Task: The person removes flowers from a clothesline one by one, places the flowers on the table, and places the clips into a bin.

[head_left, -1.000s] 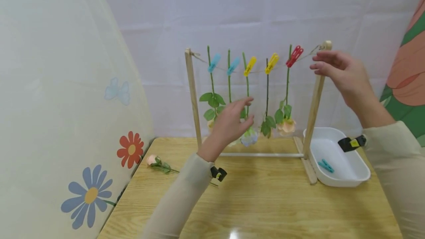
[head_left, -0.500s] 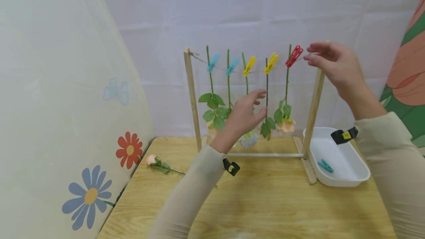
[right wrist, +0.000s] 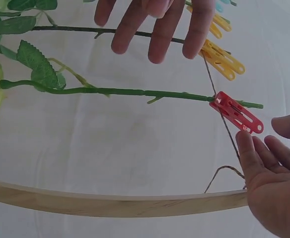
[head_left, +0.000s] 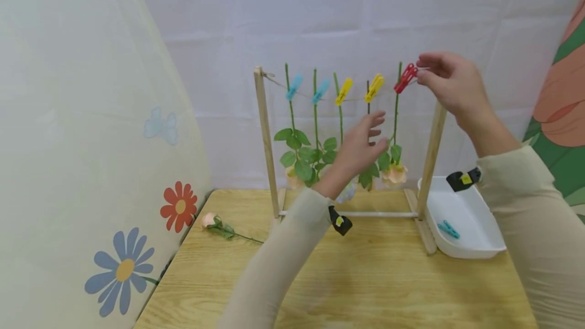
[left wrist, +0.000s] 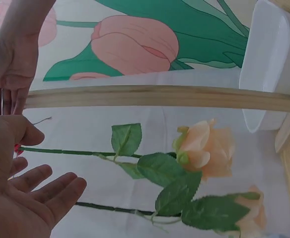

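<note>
My right hand (head_left: 452, 85) is at the right end of the string, beside a red clothespin (head_left: 405, 79). In the right wrist view, its fingertips are at the handle of the clothespin, while the thumb stands apart. That clothespin holds the green stem (right wrist: 150, 93) of a peach rose (head_left: 394, 173) hanging upside down. With loosely spread fingers, my left hand (head_left: 358, 149) is in front of the hanging flowers and holds nothing. Yellow clothespins (head_left: 375, 88) and light-blue clothespins (head_left: 294, 87) carry the other upside-down flowers, whose lower parts my left hand and arm partly hide.
The string hangs between two posts of a wooden frame (head_left: 434, 161) with a white bottom bar (head_left: 379, 214). A white tray (head_left: 480, 250) at the right holds teal clothespins (head_left: 449, 229). One pink rose (head_left: 210, 220) lies on the wooden table (head_left: 379, 278) at the left, its stem partly behind my left sleeve.
My left hand has moved right and up across the flowers. My right hand has moved left from the post to the red clothespin. The hanging flowers have stayed in place.
</note>
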`<state>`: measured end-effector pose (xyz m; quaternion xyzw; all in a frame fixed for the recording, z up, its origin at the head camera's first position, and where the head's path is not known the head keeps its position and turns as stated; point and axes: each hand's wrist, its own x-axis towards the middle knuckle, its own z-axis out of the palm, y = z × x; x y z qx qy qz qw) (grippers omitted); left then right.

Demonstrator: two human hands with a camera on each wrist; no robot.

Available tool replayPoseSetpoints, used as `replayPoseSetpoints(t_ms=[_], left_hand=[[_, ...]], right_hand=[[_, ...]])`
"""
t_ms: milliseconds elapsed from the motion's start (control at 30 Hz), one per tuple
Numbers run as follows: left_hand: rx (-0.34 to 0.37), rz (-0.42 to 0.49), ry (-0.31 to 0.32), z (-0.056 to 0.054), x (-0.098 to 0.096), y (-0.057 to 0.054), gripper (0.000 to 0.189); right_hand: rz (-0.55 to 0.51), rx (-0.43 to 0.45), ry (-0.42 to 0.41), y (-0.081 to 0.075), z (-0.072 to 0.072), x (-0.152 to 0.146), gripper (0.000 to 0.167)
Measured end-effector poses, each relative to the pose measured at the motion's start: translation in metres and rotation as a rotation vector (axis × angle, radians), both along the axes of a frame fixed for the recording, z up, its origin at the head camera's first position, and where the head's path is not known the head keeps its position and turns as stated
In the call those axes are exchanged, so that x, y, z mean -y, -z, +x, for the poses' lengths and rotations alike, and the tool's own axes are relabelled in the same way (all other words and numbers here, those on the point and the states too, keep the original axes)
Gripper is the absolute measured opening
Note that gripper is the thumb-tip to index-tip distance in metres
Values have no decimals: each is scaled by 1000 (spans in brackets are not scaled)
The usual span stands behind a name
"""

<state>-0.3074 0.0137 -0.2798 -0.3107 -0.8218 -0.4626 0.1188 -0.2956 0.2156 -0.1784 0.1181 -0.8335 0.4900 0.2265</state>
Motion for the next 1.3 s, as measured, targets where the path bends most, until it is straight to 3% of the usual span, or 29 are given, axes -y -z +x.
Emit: replayPoseSetpoints(t_ms=[267, 467, 600, 1067, 1300], left_hand=[[50, 91, -46, -12, -22, -1, 65], [80, 196, -23, -20, -31, 2, 60], [82, 250, -35, -19, -35, 5, 55], [6, 308, -31, -18, -43, 7, 50], [3, 287, -36, -16, -35, 12, 50]], right_hand=[[51, 56, 24, -6, -7, 7, 50], [90, 57, 31, -6, -13, 15, 48], [79, 52, 20, -5, -14, 16, 44], [-205, -5, -81, -1, -10, 10, 31], [-277, -61, -28, 9, -7, 17, 23]])
